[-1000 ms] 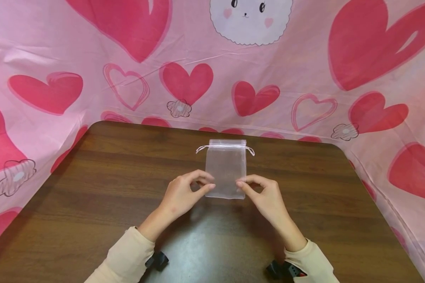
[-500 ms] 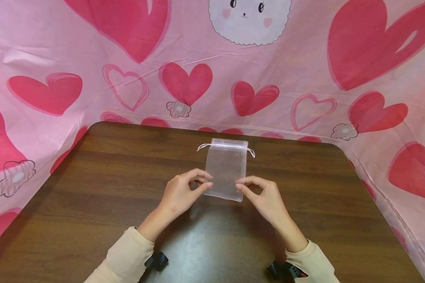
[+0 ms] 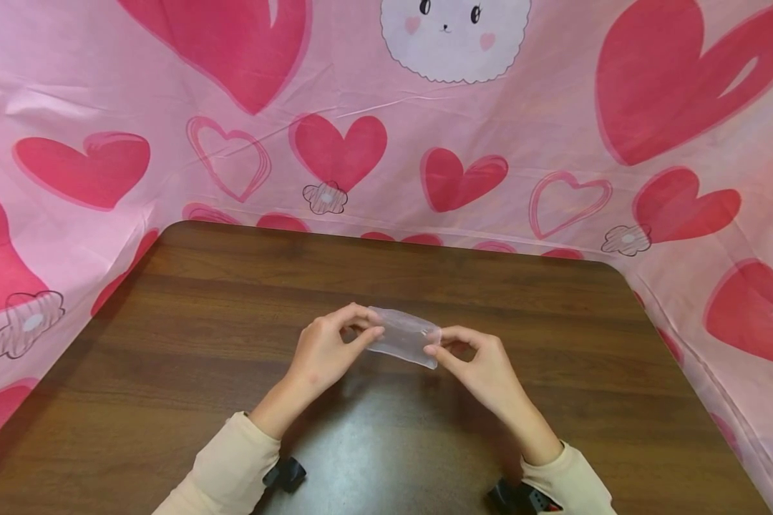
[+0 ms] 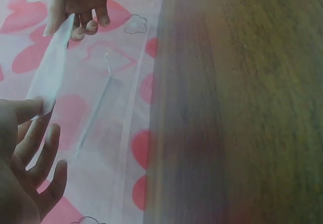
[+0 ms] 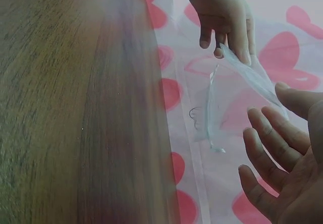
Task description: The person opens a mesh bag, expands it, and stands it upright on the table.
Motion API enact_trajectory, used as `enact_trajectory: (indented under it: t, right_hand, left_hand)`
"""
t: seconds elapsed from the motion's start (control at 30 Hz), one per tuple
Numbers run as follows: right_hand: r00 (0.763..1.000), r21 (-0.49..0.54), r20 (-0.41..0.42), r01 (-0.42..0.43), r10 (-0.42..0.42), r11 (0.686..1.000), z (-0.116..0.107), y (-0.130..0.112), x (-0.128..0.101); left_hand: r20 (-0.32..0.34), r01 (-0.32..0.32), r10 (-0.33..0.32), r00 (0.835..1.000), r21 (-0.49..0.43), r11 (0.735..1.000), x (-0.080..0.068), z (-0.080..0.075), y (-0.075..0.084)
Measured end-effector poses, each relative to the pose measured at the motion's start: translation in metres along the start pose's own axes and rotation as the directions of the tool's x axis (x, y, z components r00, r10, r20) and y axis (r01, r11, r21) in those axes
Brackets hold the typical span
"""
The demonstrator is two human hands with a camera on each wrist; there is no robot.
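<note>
Above the middle of the brown counter we list one sheer white drawstring pouch, lifted clear of the wood. We note the left hand pinching its left edge and the right hand pinching its right edge. Behind, we record a pink heart-print cloth.

Under the grip lies a dark brown wood-grain surface with rounded far corners. Beyond the grip, a pink cloth printed with red hearts stands as a backdrop and wraps down both sides of the surface. A white round cartoon face sits high on it, straight behind the grip.
</note>
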State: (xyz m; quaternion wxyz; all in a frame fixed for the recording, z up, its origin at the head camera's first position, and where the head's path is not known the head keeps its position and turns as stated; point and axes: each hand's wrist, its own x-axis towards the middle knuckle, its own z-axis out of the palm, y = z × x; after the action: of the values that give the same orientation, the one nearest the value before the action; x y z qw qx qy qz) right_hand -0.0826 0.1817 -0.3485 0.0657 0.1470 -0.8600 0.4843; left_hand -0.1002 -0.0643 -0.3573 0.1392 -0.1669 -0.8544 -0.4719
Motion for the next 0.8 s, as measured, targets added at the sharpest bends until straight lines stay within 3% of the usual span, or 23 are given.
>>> enact_trajectory:
  t: [0.2, 0.5, 0.8]
  right_hand:
    - [1.0, -0.005, 0.012, 0.018, -0.018, 1.0, 0.0008, -0.001, -0.0007]
    - [0.996, 0.009, -0.084, -0.005, 0.006, 1.0, -0.0001, -0.0064, 0.002]
    - [0.997, 0.028, -0.083, -0.005, 0.007, 1.0, 0.0001, -0.0059, 0.0023]
  left_hand:
    - [0.021, 0.025, -0.025, 0.999, -0.003, 1.0, 0.0, -0.0008, 0.0007]
    - [0.115, 0.05, -0.055, 0.992, 0.046, 0.998, -0.0025, -0.0009, 0.0012]
    - [0.099, 0.036, -0.041, 0.994, 0.051, 0.998, -0.0038, 0.0007, 0.0015]
